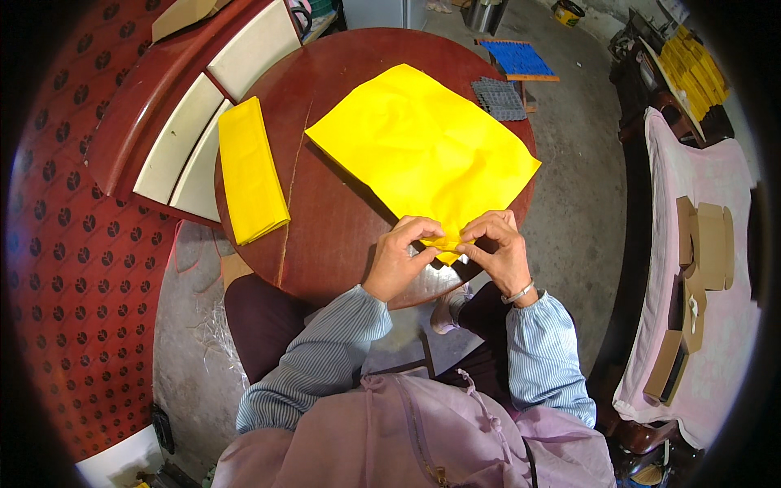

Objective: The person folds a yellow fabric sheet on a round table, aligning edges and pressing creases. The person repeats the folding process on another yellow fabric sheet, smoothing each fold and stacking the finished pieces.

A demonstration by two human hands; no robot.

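A large yellow sheet [423, 134], which looks like thin cloth or paper, lies spread across the round table with one corner toward me. That near corner is bunched up at the table's front edge. My left hand [397, 256] pinches it from the left, thumb and forefinger pressed together. From the right, my right hand [498, 252] grips the same gathered corner between thumb and fingers. The two hands are close together, with crumpled yellow material between them. At the table's left side lies a folded stack of yellow sheets [254, 175].
The round dark red table [285, 138] has a grey textured mat [499, 99] at its right edge. Beyond stands a stool with a blue woven seat [521, 58]. A red cabinet with pale panels [183, 134] adjoins the left. Opened cardboard boxes [716, 244] lie on a pink-covered seat [651, 358].
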